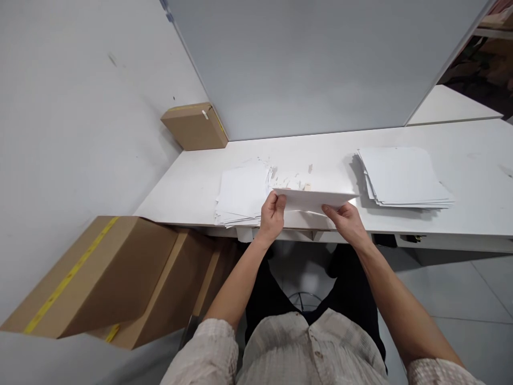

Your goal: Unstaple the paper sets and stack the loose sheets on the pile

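A folded white paper sheet (315, 200) is held just above the front edge of the white table (192, 184). My left hand (272, 216) pinches its left end with the fingers curled over the top. My right hand (347, 219) grips its lower right edge. A loose pile of white sheets (241, 193) lies on the table just left of my left hand. A neater stack of white paper (403, 176) sits to the right of my right hand.
A grey partition panel (320, 64) stands along the back of the table. A small cardboard box (195, 126) sits in the left corner by the wall. Large cardboard boxes (104, 275) with yellow tape rest on the floor at left.
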Action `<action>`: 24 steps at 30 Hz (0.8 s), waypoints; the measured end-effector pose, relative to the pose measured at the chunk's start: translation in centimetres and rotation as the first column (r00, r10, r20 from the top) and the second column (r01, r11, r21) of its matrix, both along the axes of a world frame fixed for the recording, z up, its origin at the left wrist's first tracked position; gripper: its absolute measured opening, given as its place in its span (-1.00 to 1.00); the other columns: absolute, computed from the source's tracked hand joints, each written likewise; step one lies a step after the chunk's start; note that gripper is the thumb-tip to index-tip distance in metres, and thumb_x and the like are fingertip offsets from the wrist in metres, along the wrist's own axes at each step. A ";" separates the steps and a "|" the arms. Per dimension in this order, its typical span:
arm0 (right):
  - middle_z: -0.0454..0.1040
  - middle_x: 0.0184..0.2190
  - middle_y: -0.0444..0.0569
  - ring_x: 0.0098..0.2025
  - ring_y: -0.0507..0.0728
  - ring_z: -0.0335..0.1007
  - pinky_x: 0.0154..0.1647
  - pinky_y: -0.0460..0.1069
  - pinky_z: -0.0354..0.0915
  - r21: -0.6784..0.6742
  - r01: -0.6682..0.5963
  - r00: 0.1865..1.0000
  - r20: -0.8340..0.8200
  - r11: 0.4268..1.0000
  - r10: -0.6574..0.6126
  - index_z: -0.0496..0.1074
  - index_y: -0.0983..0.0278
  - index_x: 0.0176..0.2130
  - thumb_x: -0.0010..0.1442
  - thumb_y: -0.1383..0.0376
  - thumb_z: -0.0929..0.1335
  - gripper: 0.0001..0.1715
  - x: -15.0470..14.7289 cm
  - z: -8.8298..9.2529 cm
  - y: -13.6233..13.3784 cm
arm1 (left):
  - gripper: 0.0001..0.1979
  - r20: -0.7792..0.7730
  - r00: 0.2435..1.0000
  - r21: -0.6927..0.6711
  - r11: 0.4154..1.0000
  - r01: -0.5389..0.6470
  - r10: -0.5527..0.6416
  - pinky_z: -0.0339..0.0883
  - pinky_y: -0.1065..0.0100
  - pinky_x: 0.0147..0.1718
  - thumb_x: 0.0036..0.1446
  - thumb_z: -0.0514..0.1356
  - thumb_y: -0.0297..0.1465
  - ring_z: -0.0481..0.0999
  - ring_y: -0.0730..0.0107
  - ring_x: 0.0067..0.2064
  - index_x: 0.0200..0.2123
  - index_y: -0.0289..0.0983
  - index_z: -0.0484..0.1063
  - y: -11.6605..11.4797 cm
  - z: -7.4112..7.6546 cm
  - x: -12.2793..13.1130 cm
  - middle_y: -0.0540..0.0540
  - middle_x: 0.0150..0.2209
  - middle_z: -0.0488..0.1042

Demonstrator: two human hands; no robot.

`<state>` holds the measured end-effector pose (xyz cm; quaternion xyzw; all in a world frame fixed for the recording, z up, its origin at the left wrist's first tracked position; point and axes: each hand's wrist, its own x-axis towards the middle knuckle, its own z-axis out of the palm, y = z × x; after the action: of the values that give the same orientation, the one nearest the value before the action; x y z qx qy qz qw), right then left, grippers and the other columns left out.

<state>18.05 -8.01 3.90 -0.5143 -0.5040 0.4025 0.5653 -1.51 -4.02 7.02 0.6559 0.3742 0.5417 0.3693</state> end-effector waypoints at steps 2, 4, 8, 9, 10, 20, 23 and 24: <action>0.52 -0.13 -0.01 -0.06 0.21 0.39 -0.03 0.10 0.26 0.007 0.001 0.999 -0.040 1.000 -0.001 0.44 0.27 -0.12 0.09 0.14 0.38 -0.62 -0.1 -0.1 0.2 | -0.66 0.009 1.000 -0.001 1.000 -0.011 0.011 0.13 0.42 -0.41 0.20 0.01 -0.10 0.19 0.48 -0.44 -0.44 -0.24 0.22 0.2 0.0 0.1 0.03 -0.50 0.19; 0.51 -0.11 0.00 -0.04 0.22 0.39 -0.02 0.11 0.27 -0.001 -0.003 0.999 -0.048 1.000 0.003 0.44 0.26 -0.10 0.08 0.14 0.38 -0.60 -0.1 -0.4 0.5 | -0.64 0.021 1.000 -0.008 1.000 -0.002 0.002 0.08 0.44 -0.46 0.21 0.01 -0.11 0.09 0.51 -0.48 -0.49 -0.24 0.14 0.4 0.0 0.1 0.06 -0.53 0.08; 0.52 -0.10 0.00 -0.03 0.23 0.40 -0.02 0.12 0.28 0.006 -0.012 0.999 -0.031 1.000 0.013 0.44 0.25 -0.09 0.07 0.13 0.39 -0.59 0.0 -0.8 0.8 | -0.61 0.054 0.998 -0.039 0.999 -0.015 0.017 0.01 0.46 -0.50 0.20 0.03 -0.12 0.01 0.54 -0.51 -0.53 -0.25 0.06 0.8 -0.1 0.2 0.08 -0.55 0.00; 0.52 -0.10 -0.01 -0.04 0.23 0.40 -0.02 0.12 0.29 0.004 -0.015 0.999 -0.030 1.000 0.015 0.44 0.25 -0.09 0.08 0.12 0.39 -0.59 0.0 -0.7 0.8 | -0.61 0.072 0.997 -0.058 0.998 -0.016 0.020 0.00 0.46 -0.50 0.19 0.05 -0.13 0.00 0.55 -0.51 -0.53 -0.25 0.06 0.8 -0.1 0.3 0.09 -0.55 -0.01; 0.52 -0.10 -0.01 -0.04 0.23 0.41 -0.03 0.12 0.29 0.001 -0.019 0.999 -0.027 1.000 0.019 0.44 0.25 -0.09 0.08 0.12 0.38 -0.58 0.1 -0.6 0.8 | -0.61 0.093 0.995 -0.082 0.997 -0.014 0.022 -0.01 0.47 -0.51 0.18 0.06 -0.13 -0.01 0.56 -0.52 -0.54 -0.25 0.06 0.8 0.0 0.3 0.09 -0.55 -0.02; 0.55 -0.19 -0.01 -0.12 0.22 0.46 -0.13 0.06 0.36 -0.201 -0.064 0.998 -0.015 0.978 0.062 0.45 0.25 -0.12 0.08 0.10 0.39 -0.61 -0.1 0.9 -3.8 | -0.68 0.183 0.982 -0.342 0.933 0.110 -0.048 0.08 0.51 -0.50 0.12 0.14 -0.15 0.13 0.58 -0.51 -0.47 -0.28 0.27 -1.6 0.5 -0.7 0.08 -0.56 0.14; 0.55 -0.19 0.01 -0.14 0.23 0.47 -0.16 0.05 0.38 -0.321 -0.121 0.990 -0.105 0.939 0.092 0.44 0.26 -0.11 0.07 0.07 0.39 -0.57 -0.3 -0.9 -6.6 | -0.67 0.171 0.983 -0.454 0.881 0.133 -0.061 0.10 0.51 -0.50 0.08 0.17 -0.13 0.16 0.58 -0.51 -0.48 -0.29 0.27 -3.3 -1.1 -0.9 0.09 -0.58 0.17; 0.55 -0.18 0.01 -0.14 0.22 0.47 -0.17 0.05 0.38 -0.351 -0.138 0.985 -0.148 0.926 0.091 0.44 0.26 -0.10 0.07 0.06 0.39 -0.55 -0.5 -1.7 -7.6 | -0.66 0.172 0.984 -0.495 0.858 0.136 -0.057 0.10 0.51 -0.51 0.06 0.18 -0.12 0.16 0.59 -0.52 -0.49 -0.29 0.27 -3.9 -1.9 -1.0 0.09 -0.58 0.18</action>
<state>17.58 -15.59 2.16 -0.5516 -0.4132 0.5528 0.4685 -2.46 -7.94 5.13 0.5114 0.4404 0.4539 0.5818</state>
